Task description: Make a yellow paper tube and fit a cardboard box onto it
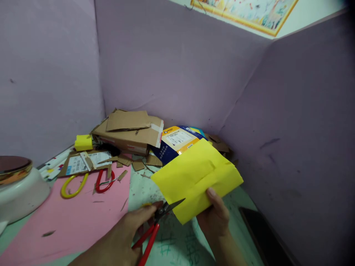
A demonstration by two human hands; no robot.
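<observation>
Head view: red-handled scissors [154, 226] are gripped in the left hand [124, 236], blades slightly parted, their tips brought to the lower edge of a folded yellow paper [194, 173]. The paper is pinched near its bottom corner by the right hand [215, 218] and held above the table [172, 247]. A cut seems to be starting, though whether the edge is already bitten cannot be told. The next move calls for the paper to be kept taut and fed squarely between the blades.

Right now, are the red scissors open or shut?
Open: the scissors have handles splayed apart in the left hand, blades gaping slightly at the edge of the yellow paper.
</observation>
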